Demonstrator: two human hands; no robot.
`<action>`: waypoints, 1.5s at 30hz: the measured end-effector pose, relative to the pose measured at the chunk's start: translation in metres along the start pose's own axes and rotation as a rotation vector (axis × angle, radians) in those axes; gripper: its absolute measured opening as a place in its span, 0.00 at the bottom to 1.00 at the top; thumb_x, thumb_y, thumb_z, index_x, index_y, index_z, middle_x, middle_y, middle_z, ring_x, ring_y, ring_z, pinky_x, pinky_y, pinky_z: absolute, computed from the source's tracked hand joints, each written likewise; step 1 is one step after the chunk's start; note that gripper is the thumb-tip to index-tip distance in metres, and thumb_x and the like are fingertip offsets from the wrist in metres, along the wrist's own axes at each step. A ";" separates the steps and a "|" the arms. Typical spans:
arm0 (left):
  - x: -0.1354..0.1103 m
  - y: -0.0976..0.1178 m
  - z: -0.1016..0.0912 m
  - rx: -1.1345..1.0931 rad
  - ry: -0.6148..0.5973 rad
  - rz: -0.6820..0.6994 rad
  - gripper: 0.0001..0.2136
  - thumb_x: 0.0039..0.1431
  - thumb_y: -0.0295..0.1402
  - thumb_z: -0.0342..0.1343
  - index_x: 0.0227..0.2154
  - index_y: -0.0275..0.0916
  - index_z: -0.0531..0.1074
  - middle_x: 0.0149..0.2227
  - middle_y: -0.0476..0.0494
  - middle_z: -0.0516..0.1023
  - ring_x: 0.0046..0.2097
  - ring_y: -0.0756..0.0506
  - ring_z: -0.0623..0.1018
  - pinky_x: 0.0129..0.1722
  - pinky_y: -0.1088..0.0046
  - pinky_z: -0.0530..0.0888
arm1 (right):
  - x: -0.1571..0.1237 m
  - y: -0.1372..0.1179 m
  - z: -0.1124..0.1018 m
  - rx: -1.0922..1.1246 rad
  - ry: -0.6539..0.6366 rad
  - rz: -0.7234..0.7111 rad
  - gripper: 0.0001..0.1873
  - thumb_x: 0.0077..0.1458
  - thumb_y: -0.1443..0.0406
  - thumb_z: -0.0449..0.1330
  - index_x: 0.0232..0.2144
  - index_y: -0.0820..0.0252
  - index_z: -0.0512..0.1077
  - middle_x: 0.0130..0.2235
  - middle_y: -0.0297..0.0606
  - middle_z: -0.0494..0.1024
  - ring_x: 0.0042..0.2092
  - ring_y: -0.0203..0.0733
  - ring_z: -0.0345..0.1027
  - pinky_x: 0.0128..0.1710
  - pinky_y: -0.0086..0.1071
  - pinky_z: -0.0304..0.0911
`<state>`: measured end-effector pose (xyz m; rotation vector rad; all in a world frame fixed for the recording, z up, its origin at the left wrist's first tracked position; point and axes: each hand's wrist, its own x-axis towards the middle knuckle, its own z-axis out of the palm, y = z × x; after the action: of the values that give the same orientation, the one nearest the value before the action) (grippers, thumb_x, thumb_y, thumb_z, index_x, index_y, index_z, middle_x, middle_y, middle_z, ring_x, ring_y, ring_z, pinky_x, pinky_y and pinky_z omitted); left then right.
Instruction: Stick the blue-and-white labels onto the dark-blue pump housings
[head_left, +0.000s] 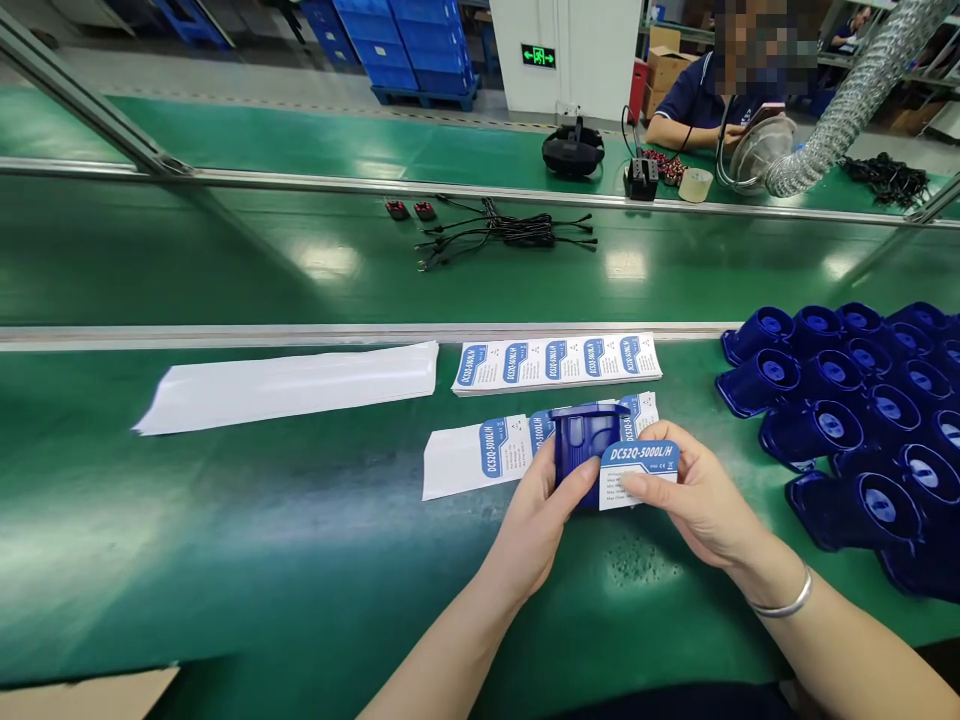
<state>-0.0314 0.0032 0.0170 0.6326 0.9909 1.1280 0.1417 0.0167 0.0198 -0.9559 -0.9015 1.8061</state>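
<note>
My left hand (541,512) grips a dark blue plastic housing (585,435) from its left side, thumb on its front. My right hand (694,495) pinches a blue and white label (639,468) reading DC52Q-5000L/H against the housing's right front. Both hands hover just above the green bench (300,560). Under them lies a partly used label sheet (480,452). A full strip of the same labels (556,362) lies just behind.
Several blue housings (855,420) are piled at the right. An empty white backing strip (292,385) lies at the left. Black cables (502,232) rest on the belt beyond the rail. A person sits at the far right, behind a ribbed hose (847,100). Cardboard (82,695) pokes in bottom left.
</note>
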 end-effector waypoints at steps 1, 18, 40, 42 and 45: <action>0.000 -0.001 0.000 0.004 0.000 0.001 0.30 0.55 0.42 0.68 0.61 0.44 0.71 0.60 0.40 0.76 0.65 0.34 0.70 0.65 0.59 0.67 | 0.000 0.000 0.000 -0.004 0.003 0.002 0.20 0.45 0.62 0.78 0.33 0.56 0.71 0.31 0.28 0.75 0.33 0.34 0.68 0.36 0.28 0.67; -0.001 -0.008 -0.003 0.001 0.009 -0.102 0.35 0.57 0.46 0.65 0.66 0.47 0.63 0.65 0.40 0.70 0.66 0.32 0.67 0.61 0.57 0.71 | 0.004 -0.002 0.002 0.016 0.053 0.055 0.21 0.40 0.61 0.80 0.31 0.59 0.72 0.28 0.27 0.72 0.30 0.33 0.63 0.30 0.27 0.62; -0.001 -0.009 -0.004 -0.001 0.018 -0.113 0.38 0.55 0.47 0.66 0.66 0.45 0.62 0.67 0.39 0.67 0.68 0.31 0.64 0.61 0.58 0.71 | 0.004 -0.001 0.002 0.021 0.046 0.052 0.22 0.41 0.60 0.79 0.32 0.59 0.72 0.29 0.28 0.73 0.30 0.32 0.64 0.30 0.26 0.63; -0.002 -0.009 -0.003 0.000 0.026 -0.106 0.37 0.55 0.47 0.66 0.66 0.46 0.62 0.66 0.39 0.68 0.68 0.31 0.64 0.61 0.57 0.71 | 0.004 -0.001 0.002 0.023 0.046 0.054 0.22 0.41 0.60 0.79 0.33 0.59 0.73 0.29 0.28 0.73 0.30 0.32 0.64 0.30 0.25 0.62; -0.004 -0.007 0.002 0.006 0.054 -0.096 0.35 0.57 0.46 0.64 0.66 0.46 0.63 0.66 0.39 0.68 0.67 0.31 0.65 0.61 0.57 0.70 | 0.005 0.000 0.002 0.032 0.041 0.056 0.21 0.42 0.61 0.79 0.33 0.60 0.73 0.30 0.29 0.73 0.31 0.32 0.65 0.30 0.25 0.63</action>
<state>-0.0272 -0.0030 0.0136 0.5562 1.0602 1.0628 0.1388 0.0210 0.0197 -1.0035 -0.8259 1.8356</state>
